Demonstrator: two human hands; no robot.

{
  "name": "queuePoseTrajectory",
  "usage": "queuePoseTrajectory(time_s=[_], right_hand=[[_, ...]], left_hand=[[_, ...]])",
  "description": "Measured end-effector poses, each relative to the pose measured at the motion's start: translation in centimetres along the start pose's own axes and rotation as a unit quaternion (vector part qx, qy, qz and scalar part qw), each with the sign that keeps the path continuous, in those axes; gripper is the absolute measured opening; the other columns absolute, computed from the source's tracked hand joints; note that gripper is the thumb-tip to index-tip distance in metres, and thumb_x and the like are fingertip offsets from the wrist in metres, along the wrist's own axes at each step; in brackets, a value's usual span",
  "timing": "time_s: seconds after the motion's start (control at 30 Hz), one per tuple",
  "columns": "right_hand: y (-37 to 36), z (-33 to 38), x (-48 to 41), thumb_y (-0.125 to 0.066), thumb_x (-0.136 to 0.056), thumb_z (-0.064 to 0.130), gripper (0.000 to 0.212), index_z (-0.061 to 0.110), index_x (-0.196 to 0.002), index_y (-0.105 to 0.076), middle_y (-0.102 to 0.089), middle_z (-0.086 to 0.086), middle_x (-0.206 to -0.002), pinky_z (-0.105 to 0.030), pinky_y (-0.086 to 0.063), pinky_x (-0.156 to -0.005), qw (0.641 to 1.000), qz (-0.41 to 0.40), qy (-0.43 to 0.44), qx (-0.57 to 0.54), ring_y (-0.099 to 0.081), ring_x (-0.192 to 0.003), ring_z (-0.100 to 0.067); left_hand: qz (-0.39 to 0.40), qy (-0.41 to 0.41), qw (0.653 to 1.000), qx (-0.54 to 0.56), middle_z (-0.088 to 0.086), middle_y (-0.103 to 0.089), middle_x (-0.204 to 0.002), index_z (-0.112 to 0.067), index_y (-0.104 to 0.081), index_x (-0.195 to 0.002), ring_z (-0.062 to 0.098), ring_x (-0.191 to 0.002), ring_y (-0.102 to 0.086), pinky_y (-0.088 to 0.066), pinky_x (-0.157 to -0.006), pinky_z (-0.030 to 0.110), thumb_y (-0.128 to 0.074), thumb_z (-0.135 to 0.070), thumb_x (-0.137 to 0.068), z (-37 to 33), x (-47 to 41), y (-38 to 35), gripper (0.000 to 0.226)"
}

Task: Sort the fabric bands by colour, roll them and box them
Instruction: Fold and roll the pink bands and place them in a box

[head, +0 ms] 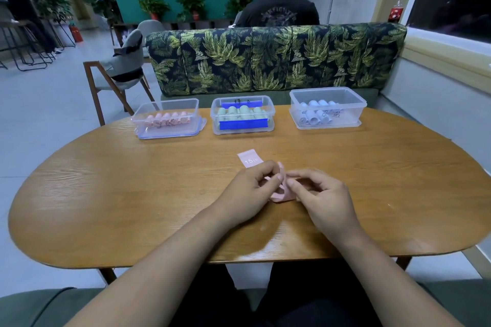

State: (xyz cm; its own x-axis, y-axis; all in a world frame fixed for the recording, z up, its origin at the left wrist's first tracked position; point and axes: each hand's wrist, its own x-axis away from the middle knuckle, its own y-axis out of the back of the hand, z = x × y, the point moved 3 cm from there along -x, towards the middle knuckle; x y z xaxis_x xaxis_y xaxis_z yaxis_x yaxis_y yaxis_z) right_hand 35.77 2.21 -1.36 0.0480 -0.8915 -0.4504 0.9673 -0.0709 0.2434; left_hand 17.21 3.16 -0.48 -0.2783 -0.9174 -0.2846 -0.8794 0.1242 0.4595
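Pink-roll box (pixel 196 117) sits left of the green-roll box (pixel 271 117). In front of that box my left hand (pixel 249 190) pinches the pink band (pixel 282 196), and my right hand (pixel 320 194) pinches its other side. Soft, light and floppy, I'd judge: hold the rolled end firmly or it unrolls.

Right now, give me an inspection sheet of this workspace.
Surface: oval wooden table.
Job's things: pink fabric band, labelled end flat on the table; left clear plastic box holds pink rolls, middle clear plastic box green rolls, right clear plastic box pale blue rolls.
Clutter: nothing seen.
Grippers: left hand and right hand both pinch the pink fabric band.
Cables: nothing seen.
Surroundings: leaf-print sofa, grey wooden-framed chair, person seated facing away, potted plants.
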Motion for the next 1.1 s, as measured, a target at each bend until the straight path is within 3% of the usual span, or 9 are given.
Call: queuePoseTrajectory(time_s=[0.1,0.2,0.33,0.47,0.57,0.7,0.87,1.0,1.1], right_hand=[[0.8,-0.1,0.0,-0.077,-0.088,-0.002,0.055,0.033,-0.131,-0.07,-0.059,0.015,-0.143,-0.034,-0.053,-0.103,0.997,0.053,0.037,0.028,-0.057,-0.135,-0.014],[1.4,-0.5,0.7,-0.07,-0.085,-0.01,0.055,0.032,-0.12,-0.076,-0.07,0.014,-0.126,-0.035,-0.056,-0.101,0.99,0.136,0.021,0.036,-0.066,-0.121,-0.014],[2.2,-0.5,1.4,-0.073,-0.085,-0.009,0.039,0.028,-0.095,-0.079,-0.074,0.009,-0.101,-0.026,-0.052,-0.088,0.988,0.135,0.038,0.061,-0.07,-0.104,-0.018],[1.9,-0.2,1.7,-0.074,-0.085,-0.011,0.037,0.026,-0.091,-0.079,-0.074,0.007,-0.095,-0.026,-0.052,-0.085,0.986,0.152,0.054,0.04,-0.07,-0.092,-0.019],[1.8,-0.1,1.7,-0.074,-0.083,-0.012,0.038,0.025,-0.091,-0.079,-0.074,0.006,-0.092,-0.027,-0.052,-0.086,0.984,0.17,0.053,0.03,-0.07,-0.091,-0.02],[1.7,0.1,1.6,-0.074,-0.083,-0.012,0.036,0.023,-0.09,-0.08,-0.074,0.004,-0.092,-0.027,-0.052,-0.085,0.983,0.176,0.05,0.01,-0.07,-0.091,-0.02],[0.4,0.5,1.3,-0.073,-0.086,-0.013,0.033,0.018,-0.091,-0.08,-0.075,0.002,-0.092,-0.025,-0.051,-0.083,0.979,0.194,0.054,-0.014,-0.07,-0.089,-0.021],[-0.1,0.5,1.1,-0.072,-0.086,-0.013,0.036,0.021,-0.092,-0.081,-0.074,0.001,-0.092,-0.028,-0.052,-0.083,0.977,0.203,0.062,-0.016,-0.071,-0.089,-0.023],[0.4,0.2,1.2,-0.073,-0.087,-0.012,0.032,0.018,-0.093,-0.081,-0.075,0.001,-0.095,-0.027,-0.053,-0.084,0.979,0.197,0.042,-0.032,-0.072,-0.089,-0.022]], left_hand=[[0.058,-0.081,0.99,-0.098,-0.019,-0.064,-0.083,-0.018,-0.065,-0.096,0.003,-0.08,-0.061,-0.046,-0.077,0.023,-0.063,-0.014,-0.104,-0.4,0.8,0.5,0.01],[0.098,-0.095,0.98,-0.146,-0.017,-0.066,-0.085,-0.025,-0.07,-0.107,0.008,-0.079,-0.061,-0.047,-0.077,0.026,-0.061,-0.012,-0.101,0.4,1.7,1.1,0.017],[-0.069,0.073,0.964,-0.246,-0.008,-0.071,-0.114,-0.026,-0.068,-0.121,0.013,-0.107,-0.064,-0.049,-0.09,0.032,-0.054,-0.029,-0.103,4.2,-0.4,4.0,0.023],[-0.11,0.199,0.93,-0.288,0.004,-0.065,-0.131,-0.017,-0.059,-0.142,0.026,-0.122,-0.06,-0.05,-0.1,0.039,-0.053,-0.042,-0.103,6.7,-4.2,5.5,0.047],[-0.093,0.258,0.915,-0.297,0.004,-0.067,-0.125,-0.018,-0.067,-0.124,0.027,-0.112,-0.064,-0.054,-0.092,0.039,-0.054,-0.041,-0.098,7.3,-7.1,6.4,0.037],[-0.081,0.286,0.923,-0.244,0.004,-0.076,-0.083,-0.016,-0.068,-0.089,0.026,-0.083,-0.073,-0.063,-0.076,0.041,-0.052,-0.023,-0.089,7.6,-9.7,6.8,0.017],[-0.018,0.286,0.904,-0.316,0.005,-0.072,-0.099,-0.016,-0.067,-0.104,0.024,-0.092,-0.068,-0.057,-0.076,0.037,-0.059,-0.023,-0.094,7.2,-12.5,7.5,0.014],[0.065,0.309,0.871,-0.376,0.005,-0.069,-0.1,-0.017,-0.068,-0.095,0.022,-0.089,-0.064,-0.051,-0.07,0.034,-0.068,-0.029,-0.087,7.4,-13.1,7.1,0.015],[0.049,0.286,0.884,-0.366,0.008,-0.066,-0.104,-0.011,-0.065,-0.105,0.024,-0.091,-0.061,-0.045,-0.069,0.033,-0.06,-0.024,-0.095,7.0,-13.9,6.8,0.017]])
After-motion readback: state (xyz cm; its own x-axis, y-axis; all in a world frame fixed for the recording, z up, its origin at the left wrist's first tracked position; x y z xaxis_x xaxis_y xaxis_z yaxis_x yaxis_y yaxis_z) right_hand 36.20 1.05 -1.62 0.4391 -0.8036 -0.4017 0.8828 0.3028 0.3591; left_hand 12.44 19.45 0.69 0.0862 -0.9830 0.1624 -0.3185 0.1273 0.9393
